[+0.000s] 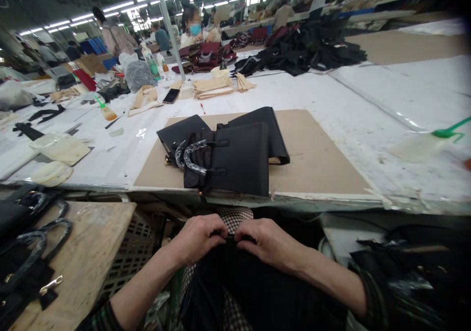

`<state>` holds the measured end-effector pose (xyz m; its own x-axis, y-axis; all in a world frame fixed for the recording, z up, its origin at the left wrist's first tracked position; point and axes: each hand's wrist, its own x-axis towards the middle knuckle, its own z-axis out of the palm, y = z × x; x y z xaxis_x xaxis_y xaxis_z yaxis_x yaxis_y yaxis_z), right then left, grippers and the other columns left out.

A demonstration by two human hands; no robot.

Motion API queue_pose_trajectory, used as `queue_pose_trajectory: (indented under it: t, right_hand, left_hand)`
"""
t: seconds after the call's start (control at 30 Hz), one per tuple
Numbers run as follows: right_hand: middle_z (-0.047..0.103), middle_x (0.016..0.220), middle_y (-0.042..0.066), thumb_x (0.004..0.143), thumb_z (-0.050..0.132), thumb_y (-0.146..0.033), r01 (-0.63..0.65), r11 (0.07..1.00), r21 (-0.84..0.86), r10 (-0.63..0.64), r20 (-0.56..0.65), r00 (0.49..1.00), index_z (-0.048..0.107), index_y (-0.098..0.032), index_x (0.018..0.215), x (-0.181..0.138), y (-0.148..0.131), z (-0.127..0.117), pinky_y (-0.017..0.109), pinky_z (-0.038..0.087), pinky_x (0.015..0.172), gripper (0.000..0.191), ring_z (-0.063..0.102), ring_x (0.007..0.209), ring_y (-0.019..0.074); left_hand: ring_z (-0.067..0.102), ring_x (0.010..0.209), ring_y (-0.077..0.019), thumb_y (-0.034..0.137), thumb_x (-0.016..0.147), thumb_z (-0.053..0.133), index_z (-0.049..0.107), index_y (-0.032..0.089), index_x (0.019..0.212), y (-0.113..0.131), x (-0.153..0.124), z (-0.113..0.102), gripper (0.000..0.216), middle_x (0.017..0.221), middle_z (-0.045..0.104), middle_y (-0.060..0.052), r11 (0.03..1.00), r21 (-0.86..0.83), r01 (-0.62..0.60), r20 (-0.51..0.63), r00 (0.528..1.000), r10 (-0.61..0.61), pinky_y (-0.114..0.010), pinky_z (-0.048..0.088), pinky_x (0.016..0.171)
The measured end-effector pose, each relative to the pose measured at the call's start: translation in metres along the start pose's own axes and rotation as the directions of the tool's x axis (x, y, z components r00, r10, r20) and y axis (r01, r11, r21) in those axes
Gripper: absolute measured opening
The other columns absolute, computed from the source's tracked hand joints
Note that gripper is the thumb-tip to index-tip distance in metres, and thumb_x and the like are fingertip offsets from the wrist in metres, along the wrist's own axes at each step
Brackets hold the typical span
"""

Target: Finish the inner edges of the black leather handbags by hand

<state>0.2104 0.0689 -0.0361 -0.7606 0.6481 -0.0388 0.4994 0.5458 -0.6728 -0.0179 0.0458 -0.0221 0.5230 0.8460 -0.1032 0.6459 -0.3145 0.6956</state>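
Note:
Both my hands meet low in front of me, below the table edge. My left hand [198, 240] and my right hand [265, 240] are curled, fingers pinched on the top edge of a black piece of material [253, 287] lying in my lap. Above them, on a brown cardboard mat [324, 159], lies a black handbag [239, 159] on its side, its handles wrapped in clear plastic [189, 154]. More flat black bag panels [265, 125] lie behind it.
A wooden side table [88, 257] at left carries black bag handles [33, 242]. A phone [171, 95], tan pieces [213, 86], a brush [106, 111] and black piles [305, 51] lie on the long white table. Other people work at the far end. Dark bags sit at right [412, 272].

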Motion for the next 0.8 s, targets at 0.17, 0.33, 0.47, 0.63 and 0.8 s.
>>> queue_pose_trajectory:
  t: [0.17,0.33,0.47,0.63,0.8]
  right_hand:
    - [0.071,0.083,0.000,0.082,0.069,-0.014,-0.020,1.000,-0.004,0.020,0.025,0.999,0.068,-0.020,0.086,0.0001,-0.0033,-0.0019,0.024,0.043,0.071,0.007,0.064,0.078,0.0170]
    - [0.069,0.086,-0.001,0.081,0.070,-0.015,-0.003,1.000,0.012,0.003,0.024,1.000,0.063,-0.021,0.093,-0.0014,-0.0007,-0.0020,0.023,0.042,0.068,0.015,0.063,0.079,0.0165]
    - [0.070,0.096,-0.001,0.086,0.066,-0.016,0.063,0.998,0.022,-0.064,0.032,0.997,0.063,-0.023,0.103,-0.0018,0.0012,-0.0022,0.024,0.043,0.076,0.019,0.064,0.088,0.0162]
    - [0.070,0.090,-0.001,0.089,0.064,-0.019,0.083,0.994,-0.067,-0.081,0.025,0.996,0.066,-0.022,0.097,0.0007,0.0011,-0.0012,0.024,0.042,0.071,0.009,0.064,0.082,0.0159]
    - [0.072,0.087,0.001,0.088,0.064,-0.021,0.075,0.980,-0.182,-0.071,0.028,0.997,0.068,-0.021,0.092,0.0072,-0.0025,-0.0004,0.025,0.040,0.065,0.005,0.065,0.079,0.0178]
  left_hand:
    - [0.061,0.084,-0.0117,0.006,0.081,0.067,0.067,0.020,0.081,-0.0004,-0.0026,-0.0006,0.014,0.090,0.066,0.003,0.999,0.028,-0.043,0.029,0.999,0.043,-0.019,0.043,0.076]
    - [0.063,0.087,-0.0117,0.005,0.082,0.066,0.069,0.020,0.080,-0.0028,-0.0038,0.0013,0.016,0.096,0.067,0.003,0.997,-0.016,-0.076,0.024,0.997,0.077,-0.019,0.044,0.078]
    - [0.063,0.087,-0.0121,0.005,0.082,0.066,0.070,0.020,0.079,-0.0047,-0.0031,0.0028,0.016,0.096,0.068,0.002,0.997,-0.017,-0.075,0.020,0.997,0.075,-0.020,0.045,0.078]
    - [0.062,0.087,-0.0128,0.010,0.081,0.070,0.069,0.019,0.081,-0.0025,-0.0040,0.0032,0.009,0.093,0.068,0.001,0.998,-0.035,-0.055,-0.010,0.998,0.055,-0.021,0.046,0.080]
    - [0.062,0.090,-0.0132,0.013,0.085,0.068,0.069,0.019,0.084,0.0001,-0.0054,0.0036,0.006,0.098,0.067,0.000,0.997,-0.031,-0.066,-0.030,0.997,0.065,-0.021,0.046,0.083]
